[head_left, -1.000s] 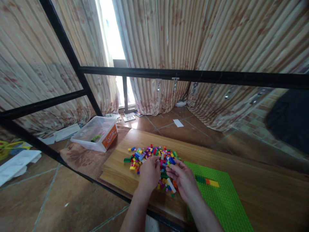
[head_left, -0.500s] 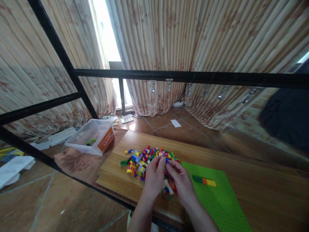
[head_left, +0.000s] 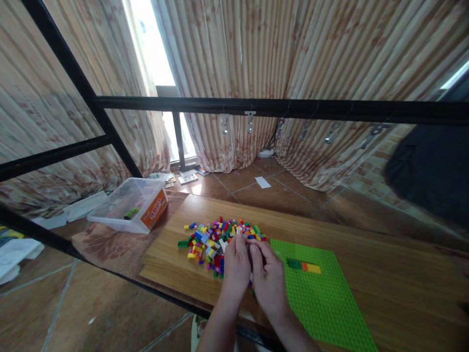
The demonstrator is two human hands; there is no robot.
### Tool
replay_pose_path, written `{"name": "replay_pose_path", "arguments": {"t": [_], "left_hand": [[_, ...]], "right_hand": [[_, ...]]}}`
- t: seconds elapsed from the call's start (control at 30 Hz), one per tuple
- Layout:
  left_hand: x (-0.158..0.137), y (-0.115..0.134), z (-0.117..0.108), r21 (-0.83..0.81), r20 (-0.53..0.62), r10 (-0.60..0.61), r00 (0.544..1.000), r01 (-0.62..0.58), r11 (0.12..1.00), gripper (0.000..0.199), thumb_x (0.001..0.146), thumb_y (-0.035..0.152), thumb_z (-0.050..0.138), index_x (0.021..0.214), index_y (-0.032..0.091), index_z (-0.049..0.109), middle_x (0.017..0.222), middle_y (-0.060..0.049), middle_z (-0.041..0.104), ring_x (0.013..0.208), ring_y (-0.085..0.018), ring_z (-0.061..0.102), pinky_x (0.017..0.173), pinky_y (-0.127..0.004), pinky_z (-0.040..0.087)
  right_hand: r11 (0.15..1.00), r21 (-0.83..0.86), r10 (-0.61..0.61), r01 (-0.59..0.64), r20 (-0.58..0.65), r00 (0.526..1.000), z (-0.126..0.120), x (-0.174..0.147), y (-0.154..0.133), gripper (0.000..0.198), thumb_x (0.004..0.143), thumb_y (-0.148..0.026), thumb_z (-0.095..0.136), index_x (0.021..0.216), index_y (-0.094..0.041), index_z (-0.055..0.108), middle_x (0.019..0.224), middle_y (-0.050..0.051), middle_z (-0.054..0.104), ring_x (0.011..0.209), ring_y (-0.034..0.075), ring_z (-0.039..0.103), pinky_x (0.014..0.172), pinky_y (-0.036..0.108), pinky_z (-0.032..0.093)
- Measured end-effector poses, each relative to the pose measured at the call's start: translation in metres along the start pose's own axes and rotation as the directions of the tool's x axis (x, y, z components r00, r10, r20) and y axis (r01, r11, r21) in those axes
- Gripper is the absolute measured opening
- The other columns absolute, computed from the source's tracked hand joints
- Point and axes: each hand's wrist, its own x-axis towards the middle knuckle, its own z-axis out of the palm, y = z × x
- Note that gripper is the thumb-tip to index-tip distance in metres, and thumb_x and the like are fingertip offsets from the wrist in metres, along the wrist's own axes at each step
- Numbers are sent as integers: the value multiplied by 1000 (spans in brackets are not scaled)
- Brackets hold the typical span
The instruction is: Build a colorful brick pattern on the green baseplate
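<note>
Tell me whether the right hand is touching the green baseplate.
Cannot tell. In the head view, the right hand covers part of the left edge of the green baseplate, hiding any contact or gap there.

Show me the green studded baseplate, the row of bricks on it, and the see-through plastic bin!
Green studded baseplate (head_left: 322, 305): head view, on its bare studded top.
Row of bricks (head_left: 305, 267): head view, on its orange middle part.
See-through plastic bin (head_left: 154, 210): head view, on its orange-labelled side wall.

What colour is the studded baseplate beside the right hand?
The baseplate is bright green; the head view shows it best.
</note>
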Motion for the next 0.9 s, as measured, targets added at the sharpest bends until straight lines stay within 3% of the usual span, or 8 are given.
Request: {"name": "replay_pose_path", "arguments": {"t": [0.17,0.27,0.37,0.47,0.57,0.67,0.77,0.9], "left_hand": [[-6,6,3,-314,6,-250,968,239,919,36,81,52,51,70,18,52,60,3,49,52,-9,41,51,-21,33],[-8,10,4,-527,158,-460,874,468,709,41,75,58,55,71,17,51,52,7,43,41,-6,32,41,-19,23],[-7,10,6,-602,204,-477,855,494,627,41,73,57,60,74,16,54,54,5,47,43,-7,41,43,-18,29],[-5,5,5,-577,202,-412,888,448,683,40,75,53,60,85,14,61,60,2,53,49,-9,48,46,-19,36],[-4,-1,0,-437,189,-277,942,334,835,38,78,43,61,102,14,65,75,-1,63,59,-10,53,53,-20,41],[-4,-2,-5,-240,251,-169,953,230,943,36,80,35,60,110,16,66,90,-4,67,71,-12,57,63,-21,44],[-3,0,-9,-175,353,-46,935,114,978,31,80,29,61,108,17,67,97,-5,68,81,-15,60,75,-24,47],[-3,1,-7,-220,324,0,946,76,972,24,77,26,65,97,15,66,83,-3,68,73,-14,60,70,-24,48]], "right_hand": [[973,177,161,-149,-51,986,1,5,1,29,85,-44,54,95,-22,69,97,5,70,87,20,62,76,30,47],[810,470,416,-351,-39,908,1,10,4,33,80,-48,58,96,-21,67,79,2,69,59,13,56,50,23,40],[642,622,524,-448,70,849,0,13,4,36,79,-54,56,91,-20,65,57,-4,58,40,8,41,37,19,27],[668,553,547,-497,87,832,-3,14,2,44,76,-62,56,86,-20,63,47,-7,49,35,7,36,32,17,22],[748,421,533,-514,82,842,-7,16,2,50,76,-68,53,83,-19,62,46,-7,47,34,7,33,31,18,19],[822,339,459,-458,84,885,-9,20,7,48,79,-65,51,82,-19,62,55,-3,56,42,10,42,36,20,29],[898,306,315,-316,53,948,-9,23,15,40,80,-58,54,80,-19,64,70,2,64,63,16,56,55,24,43],[946,220,244,-239,8,970,-9,22,20,37,81,-54,55,73,-19,63,69,1,62,68,17,56,66,26,44]]}}
